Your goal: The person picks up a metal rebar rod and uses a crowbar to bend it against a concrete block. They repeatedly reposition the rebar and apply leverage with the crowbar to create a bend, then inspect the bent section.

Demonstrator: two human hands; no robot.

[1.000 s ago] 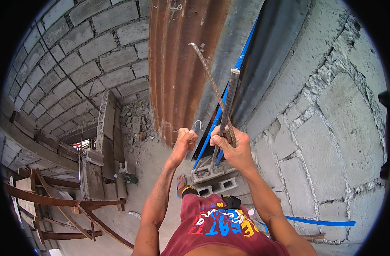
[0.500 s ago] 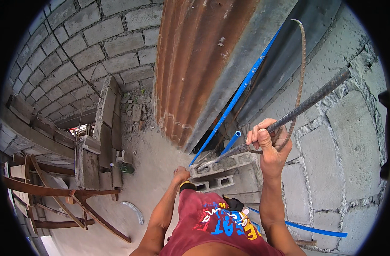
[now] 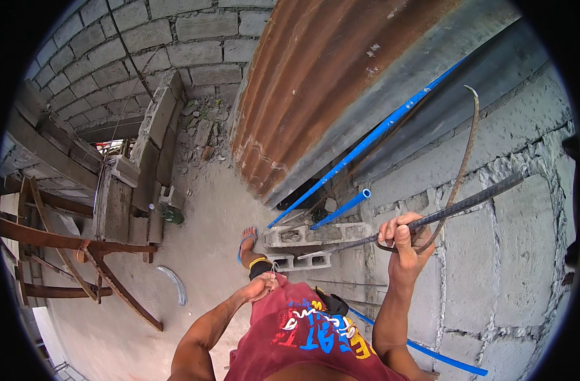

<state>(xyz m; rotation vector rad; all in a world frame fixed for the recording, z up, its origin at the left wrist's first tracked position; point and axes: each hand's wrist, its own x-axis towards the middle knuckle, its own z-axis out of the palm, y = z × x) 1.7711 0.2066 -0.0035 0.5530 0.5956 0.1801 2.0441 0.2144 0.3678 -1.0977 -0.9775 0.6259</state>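
Left hand dropped from rebar to hip, fingers pinched on thin wire. Right hand clamped on ribbed steel bar plus curved rod, right, against block wall. Blue pipes, rusty corrugated sheet far; open concrete floor left.

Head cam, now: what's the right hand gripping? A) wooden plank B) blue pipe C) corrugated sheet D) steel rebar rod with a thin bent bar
D: the right hand is closed around a dark steel rebar rod and a thin bent bar that arcs upward, held by the block wall; the blue pipes lean untouched beyond it.
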